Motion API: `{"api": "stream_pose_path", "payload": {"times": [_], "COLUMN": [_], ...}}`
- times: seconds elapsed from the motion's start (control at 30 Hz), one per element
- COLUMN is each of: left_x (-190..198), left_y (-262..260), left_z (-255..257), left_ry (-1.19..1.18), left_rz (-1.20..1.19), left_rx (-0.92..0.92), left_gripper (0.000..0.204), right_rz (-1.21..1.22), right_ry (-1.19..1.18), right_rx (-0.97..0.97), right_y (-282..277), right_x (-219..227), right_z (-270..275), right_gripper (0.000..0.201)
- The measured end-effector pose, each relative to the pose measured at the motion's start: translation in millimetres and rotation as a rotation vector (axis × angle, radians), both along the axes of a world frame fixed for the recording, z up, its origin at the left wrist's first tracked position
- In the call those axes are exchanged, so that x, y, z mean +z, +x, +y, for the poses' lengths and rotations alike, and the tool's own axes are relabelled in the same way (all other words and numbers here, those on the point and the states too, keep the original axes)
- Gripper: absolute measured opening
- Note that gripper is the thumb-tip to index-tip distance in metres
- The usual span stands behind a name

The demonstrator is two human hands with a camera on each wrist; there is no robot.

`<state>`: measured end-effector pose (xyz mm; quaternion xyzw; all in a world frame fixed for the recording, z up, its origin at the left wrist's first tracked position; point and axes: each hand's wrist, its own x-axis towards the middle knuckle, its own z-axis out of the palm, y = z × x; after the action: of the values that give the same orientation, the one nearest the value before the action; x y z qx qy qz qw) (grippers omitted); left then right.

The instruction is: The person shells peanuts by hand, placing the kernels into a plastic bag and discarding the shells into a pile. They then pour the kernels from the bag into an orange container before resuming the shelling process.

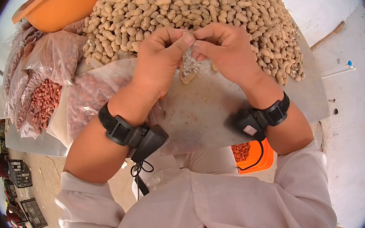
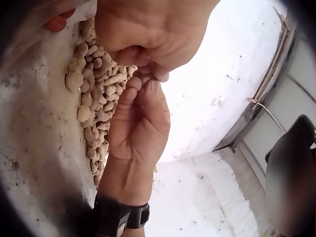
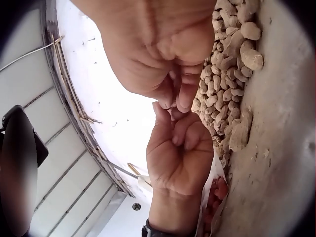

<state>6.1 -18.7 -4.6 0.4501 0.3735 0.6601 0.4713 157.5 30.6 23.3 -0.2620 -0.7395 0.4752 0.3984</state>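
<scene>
Over the near edge of the peanut heap [image 1: 188, 5], my two hands meet at the fingertips. My left hand [image 1: 156, 60] pinches with thumb and forefinger, its other fingers curled in. Opposite it, my right hand [image 1: 232, 54] pinches in the same way. Between the touching fingertips is a small peanut, almost wholly covered by them; only a sliver shows in the right wrist view. Below the hands lie pale crumbs [image 1: 196, 65] and a piece of shell [image 1: 188, 78] on the grey metal tabletop [image 1: 201, 116].
Clear plastic bags [image 1: 56, 52] of red shelled peanuts [image 1: 46, 102] lie to the left. An orange basin [image 1: 62, 10] stands behind them. An orange tub [image 1: 259, 157] with red kernels sits below the table edge. Black crates [image 1: 34, 212] stand on the floor at far left.
</scene>
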Motion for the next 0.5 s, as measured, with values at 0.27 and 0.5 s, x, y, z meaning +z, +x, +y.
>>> {"api": "stream_pose_path", "payload": {"times": [0.27, 0.5], "left_x": [-1, -4], "left_y": [4, 4], "left_z": [0, 2], "left_ry": [-0.056, -0.05], "left_rz": [-0.104, -0.185], "left_rx": [0.011, 0.007], "left_gripper": [0.013, 0.013], "right_rz": [-0.06, 0.342], "right_ry": [-0.044, -0.398], "right_rx": [-0.071, 0.054], "right_y": [-6, -8], "right_x": [-2, -14], "right_z": [-4, 3], "right_gripper": [0.013, 0.015]}}
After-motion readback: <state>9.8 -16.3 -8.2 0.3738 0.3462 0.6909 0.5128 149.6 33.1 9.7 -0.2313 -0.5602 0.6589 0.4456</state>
